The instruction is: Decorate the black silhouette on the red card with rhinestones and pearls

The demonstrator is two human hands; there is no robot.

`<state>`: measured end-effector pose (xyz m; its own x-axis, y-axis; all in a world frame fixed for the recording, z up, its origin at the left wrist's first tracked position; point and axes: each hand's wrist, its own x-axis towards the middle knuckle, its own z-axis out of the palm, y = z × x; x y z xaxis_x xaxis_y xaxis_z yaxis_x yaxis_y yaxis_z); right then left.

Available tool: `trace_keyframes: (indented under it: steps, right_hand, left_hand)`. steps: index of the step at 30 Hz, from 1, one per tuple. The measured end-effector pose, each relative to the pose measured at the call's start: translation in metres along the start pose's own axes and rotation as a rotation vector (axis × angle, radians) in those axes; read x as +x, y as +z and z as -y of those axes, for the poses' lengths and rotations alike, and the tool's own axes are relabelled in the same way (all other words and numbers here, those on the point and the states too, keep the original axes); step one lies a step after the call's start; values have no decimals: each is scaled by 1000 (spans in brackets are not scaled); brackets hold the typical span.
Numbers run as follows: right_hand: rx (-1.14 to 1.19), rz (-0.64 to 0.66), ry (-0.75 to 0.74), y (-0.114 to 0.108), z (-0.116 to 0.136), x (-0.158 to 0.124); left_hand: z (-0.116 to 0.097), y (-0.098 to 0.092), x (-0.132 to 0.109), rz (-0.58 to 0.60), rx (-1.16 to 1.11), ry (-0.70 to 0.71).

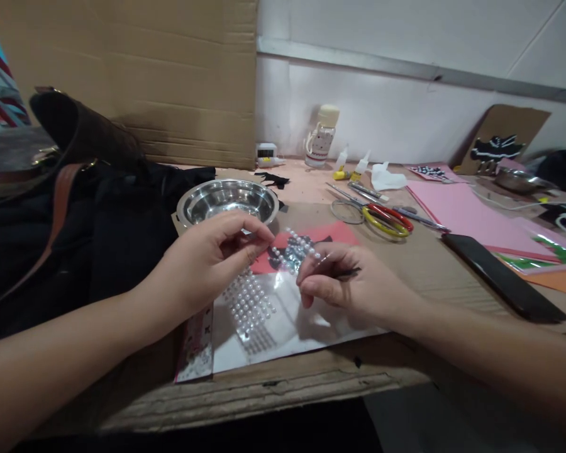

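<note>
My left hand is closed in a pinch, thumb against forefinger. What lies between those fingertips is too small to make out. Close by, my right hand is closed around a strip of pearl beads, whose beads stick out past the fingers towards the left. A thin dark piece also shows at that hand; its kind is unclear. Below my left hand is a sheet of pearl beads, over white paper. Behind the hands, silvery gems and dark shapes rest on red paper.
A steel bowl stands behind my left hand. Red-and-yellow-handled scissors, small glue bottles and a lidded bottle are farther back. At right lie a black phone and pink sheets; dark cloth covers the left.
</note>
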<state>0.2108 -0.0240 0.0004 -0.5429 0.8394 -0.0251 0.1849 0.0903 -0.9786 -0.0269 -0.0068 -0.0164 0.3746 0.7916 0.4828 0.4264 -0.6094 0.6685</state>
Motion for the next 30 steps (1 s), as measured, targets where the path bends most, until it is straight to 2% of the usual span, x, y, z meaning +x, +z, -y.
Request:
trace_keyframes:
  steps: [3,7,11,16,20,25,30]
  right_hand:
    - [46,-4,-12,1,-3,0]
    - [117,-56,-9,1,-12,1]
    - [183,-23,2,2,-17,1]
    - [187,13,-23,5,-18,-1]
    - [213,-14,-54,6,-21,-1]
    - [199,-29,-25,6,-21,1]
    - [71,-28,-85,6,-21,2]
  left_hand:
    - [-2,-1,1,0,145,83]
    - [-11,-3,-2,-68,334,237]
    - [-16,-3,-5,-102,426,325]
    - [-12,-1,-4,-44,430,432]
    - [-10,1,-4,-16,390,421]
    - [-10,2,-4,-53,361,407]
    - [-10,5,-1,-55,326,486]
